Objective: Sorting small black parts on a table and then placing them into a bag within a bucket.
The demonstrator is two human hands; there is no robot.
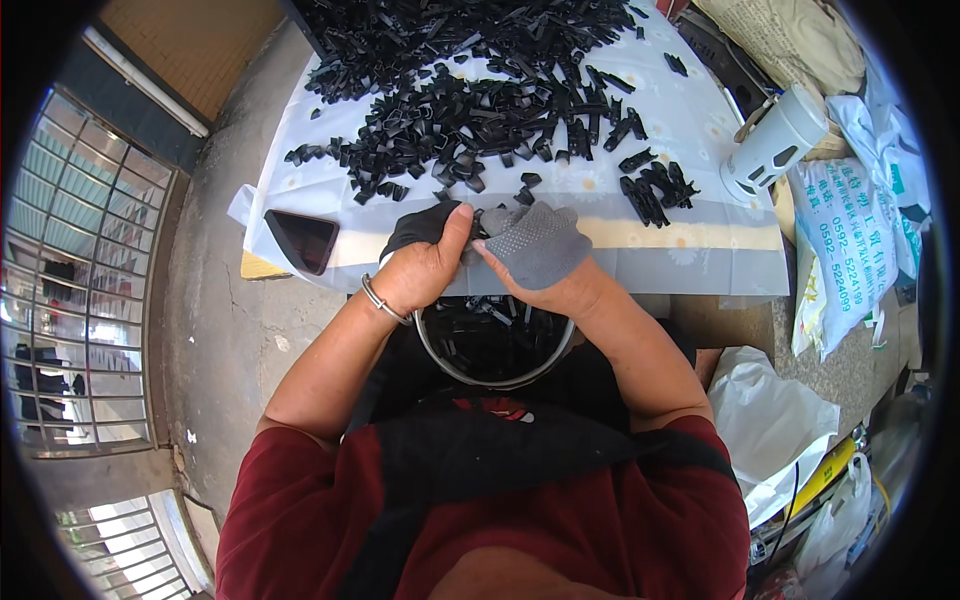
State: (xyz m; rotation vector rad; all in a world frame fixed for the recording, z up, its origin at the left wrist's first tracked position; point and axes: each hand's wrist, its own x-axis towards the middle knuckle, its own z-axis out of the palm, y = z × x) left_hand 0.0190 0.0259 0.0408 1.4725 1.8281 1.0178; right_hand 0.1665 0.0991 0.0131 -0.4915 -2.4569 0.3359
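At the table's near edge my two hands meet, fingers curled in. My left hand, black-gloved with a bare thumb, and my right hand, in a grey dotted glove, are closed around a small black plastic piece, mostly hidden by the fingers. Just below them a round bowl with a pale rim sits at my lap, holding several black plastic pieces. Beyond my hands a wide heap of similar black pieces covers the tabletop, with a smaller cluster off to the right.
A dark phone lies at the left on the pale flowered tablecloth. A white bottle stands at the right edge. Farther right are a printed white sack and a white plastic bag. Barred windows line the left.
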